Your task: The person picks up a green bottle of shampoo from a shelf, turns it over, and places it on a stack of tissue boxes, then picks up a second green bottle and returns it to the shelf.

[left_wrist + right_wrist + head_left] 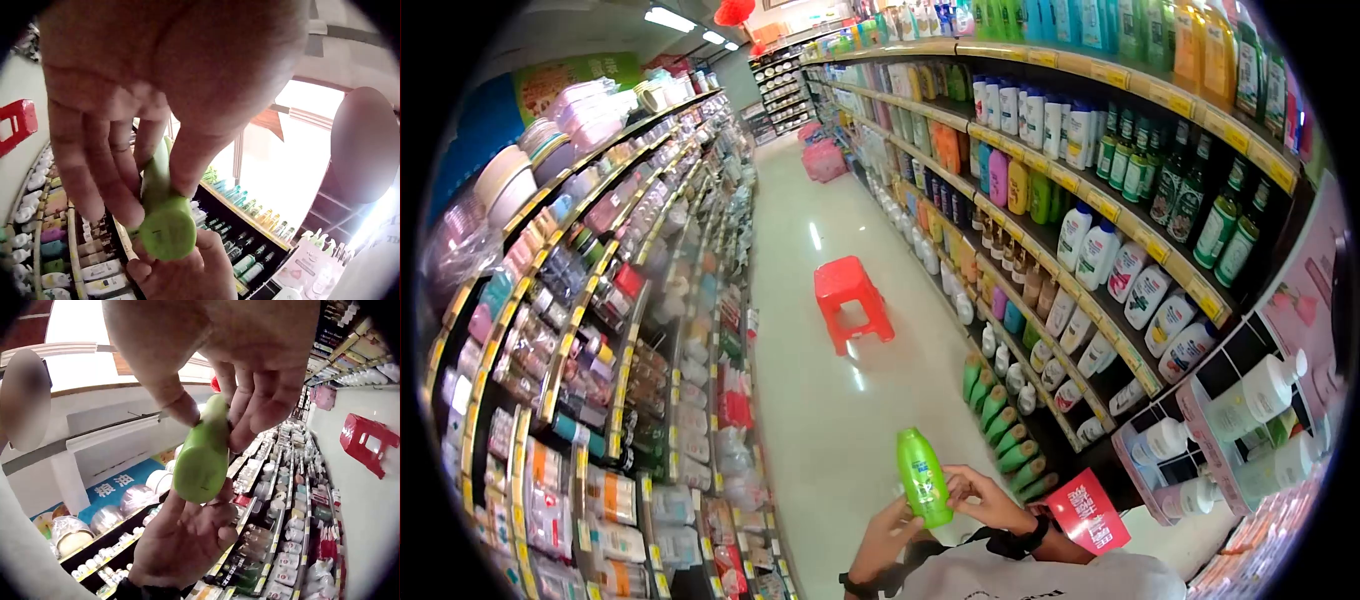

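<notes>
Green bottle (922,478): held in front of the body, over the aisle floor (790,300) | left hand (890,525): grip clamped on bottle's lower left side | right hand (990,502): grip clamped on its right side | label: left uncovered between

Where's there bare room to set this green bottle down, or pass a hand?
The red stool has a bare seat. The floor is open between the stool and the left shelves, and on the near side of the stool. Both the left shelves and right shelves are crowded; no clear gap shows there.
</notes>
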`<act>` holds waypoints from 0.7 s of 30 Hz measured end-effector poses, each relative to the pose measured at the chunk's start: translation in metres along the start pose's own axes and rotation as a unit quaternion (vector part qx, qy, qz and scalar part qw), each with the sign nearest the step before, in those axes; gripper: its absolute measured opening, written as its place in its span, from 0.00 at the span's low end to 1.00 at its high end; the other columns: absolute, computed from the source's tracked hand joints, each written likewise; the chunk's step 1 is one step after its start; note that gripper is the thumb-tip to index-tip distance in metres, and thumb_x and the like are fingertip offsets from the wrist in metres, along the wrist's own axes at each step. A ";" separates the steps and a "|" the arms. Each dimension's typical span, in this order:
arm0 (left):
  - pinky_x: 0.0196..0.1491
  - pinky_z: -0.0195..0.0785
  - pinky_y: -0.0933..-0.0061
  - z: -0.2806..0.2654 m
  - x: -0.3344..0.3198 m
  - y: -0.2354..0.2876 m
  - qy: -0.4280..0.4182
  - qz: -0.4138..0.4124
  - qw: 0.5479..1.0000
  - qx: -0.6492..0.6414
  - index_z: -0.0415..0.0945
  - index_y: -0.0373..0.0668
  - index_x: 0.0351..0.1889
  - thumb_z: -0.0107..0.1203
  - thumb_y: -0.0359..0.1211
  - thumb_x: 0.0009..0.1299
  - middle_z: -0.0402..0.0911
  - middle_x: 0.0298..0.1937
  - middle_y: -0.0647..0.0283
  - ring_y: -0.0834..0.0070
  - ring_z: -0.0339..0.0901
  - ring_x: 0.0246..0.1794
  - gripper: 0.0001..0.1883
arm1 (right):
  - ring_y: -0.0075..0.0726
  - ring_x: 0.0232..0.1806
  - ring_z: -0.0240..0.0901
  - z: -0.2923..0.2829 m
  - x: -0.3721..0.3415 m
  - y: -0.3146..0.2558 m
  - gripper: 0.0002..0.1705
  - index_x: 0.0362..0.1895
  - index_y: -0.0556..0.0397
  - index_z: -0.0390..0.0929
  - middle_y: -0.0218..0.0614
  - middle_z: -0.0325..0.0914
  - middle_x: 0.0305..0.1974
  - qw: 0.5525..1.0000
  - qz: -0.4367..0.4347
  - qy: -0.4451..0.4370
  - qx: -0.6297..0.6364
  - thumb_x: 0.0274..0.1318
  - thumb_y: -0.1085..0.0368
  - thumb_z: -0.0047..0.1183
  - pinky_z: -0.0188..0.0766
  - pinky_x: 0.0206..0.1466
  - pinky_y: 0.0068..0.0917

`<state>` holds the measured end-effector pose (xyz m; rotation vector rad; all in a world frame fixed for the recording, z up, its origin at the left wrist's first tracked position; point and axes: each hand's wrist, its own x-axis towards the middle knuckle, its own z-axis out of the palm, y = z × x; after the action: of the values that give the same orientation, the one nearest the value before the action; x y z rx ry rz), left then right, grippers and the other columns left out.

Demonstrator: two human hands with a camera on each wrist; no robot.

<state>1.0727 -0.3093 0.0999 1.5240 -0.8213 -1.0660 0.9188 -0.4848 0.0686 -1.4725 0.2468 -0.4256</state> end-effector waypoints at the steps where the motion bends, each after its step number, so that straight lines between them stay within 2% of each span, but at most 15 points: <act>1: 0.55 0.70 0.70 -0.011 0.014 -0.001 -0.005 0.007 1.000 -0.009 0.66 0.39 0.70 0.56 0.33 0.74 0.82 0.50 0.60 0.74 0.78 0.49 0.27 | 0.23 0.38 0.74 -0.002 0.017 0.000 0.34 0.71 0.51 0.61 0.30 0.77 0.38 1.000 -0.006 -0.001 -0.006 0.62 0.70 0.57 0.71 0.45 0.24; 5: 0.59 0.68 0.69 -0.067 0.073 0.010 -0.023 0.027 0.999 -0.027 0.66 0.39 0.70 0.56 0.32 0.74 0.81 0.51 0.61 0.74 0.77 0.52 0.27 | 0.22 0.36 0.72 -0.005 0.092 -0.008 0.35 0.71 0.53 0.60 0.28 0.74 0.36 0.999 -0.007 0.000 -0.043 0.62 0.69 0.58 0.70 0.44 0.24; 8: 0.59 0.69 0.69 -0.115 0.117 0.037 -0.057 0.068 0.996 -0.010 0.65 0.35 0.69 0.54 0.31 0.75 0.80 0.54 0.61 0.76 0.77 0.53 0.25 | 0.21 0.36 0.72 -0.004 0.152 -0.023 0.35 0.72 0.53 0.60 0.26 0.74 0.35 0.999 -0.019 0.000 -0.045 0.63 0.67 0.59 0.69 0.43 0.24; 10: 0.59 0.69 0.69 -0.140 0.144 0.051 -0.060 0.086 0.993 -0.049 0.65 0.35 0.70 0.54 0.32 0.76 0.79 0.55 0.61 0.75 0.76 0.53 0.26 | 0.21 0.37 0.72 0.001 0.191 -0.033 0.35 0.71 0.53 0.60 0.25 0.74 0.34 0.999 -0.031 0.008 -0.043 0.63 0.66 0.59 0.69 0.43 0.24; 11: 0.59 0.69 0.69 -0.154 0.159 0.057 -0.062 0.094 0.991 -0.066 0.64 0.35 0.70 0.54 0.32 0.76 0.79 0.55 0.62 0.75 0.76 0.53 0.26 | 0.22 0.39 0.73 0.001 0.208 -0.035 0.35 0.73 0.53 0.59 0.29 0.77 0.42 0.998 -0.041 0.010 -0.043 0.64 0.66 0.58 0.71 0.46 0.25; 14: 0.58 0.69 0.69 -0.191 0.206 0.065 -0.070 0.138 0.987 -0.041 0.63 0.35 0.71 0.53 0.31 0.76 0.78 0.56 0.62 0.75 0.76 0.53 0.27 | 0.24 0.43 0.74 0.008 0.260 -0.035 0.37 0.74 0.52 0.58 0.35 0.76 0.53 0.997 -0.057 0.039 -0.043 0.64 0.67 0.58 0.71 0.49 0.26; 15: 0.58 0.69 0.69 -0.201 0.217 0.072 -0.071 0.132 0.988 -0.038 0.64 0.35 0.70 0.53 0.31 0.75 0.78 0.56 0.62 0.75 0.76 0.54 0.26 | 0.25 0.47 0.73 0.008 0.275 -0.029 0.39 0.75 0.52 0.56 0.37 0.72 0.61 0.998 -0.036 0.043 -0.004 0.63 0.68 0.59 0.71 0.52 0.26; 18: 0.58 0.68 0.69 -0.229 0.255 0.094 -0.079 0.139 0.987 -0.024 0.68 0.35 0.67 0.54 0.31 0.75 0.78 0.57 0.61 0.75 0.74 0.54 0.23 | 0.25 0.51 0.69 0.007 0.316 -0.030 0.41 0.77 0.55 0.52 0.30 0.71 0.53 0.996 -0.043 0.068 0.024 0.64 0.73 0.56 0.69 0.56 0.29; 21: 0.56 0.69 0.69 -0.246 0.295 0.103 -0.098 0.161 0.982 -0.018 0.67 0.35 0.67 0.54 0.32 0.75 0.78 0.55 0.61 0.75 0.75 0.51 0.24 | 0.23 0.52 0.72 -0.003 0.347 -0.027 0.38 0.74 0.55 0.59 0.32 0.73 0.58 0.992 -0.064 0.110 0.021 0.62 0.70 0.60 0.69 0.55 0.26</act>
<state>1.4131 -0.5090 0.1517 1.2159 -1.1360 -0.9900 1.2264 -0.6351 0.1282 -1.4058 0.3178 -0.6934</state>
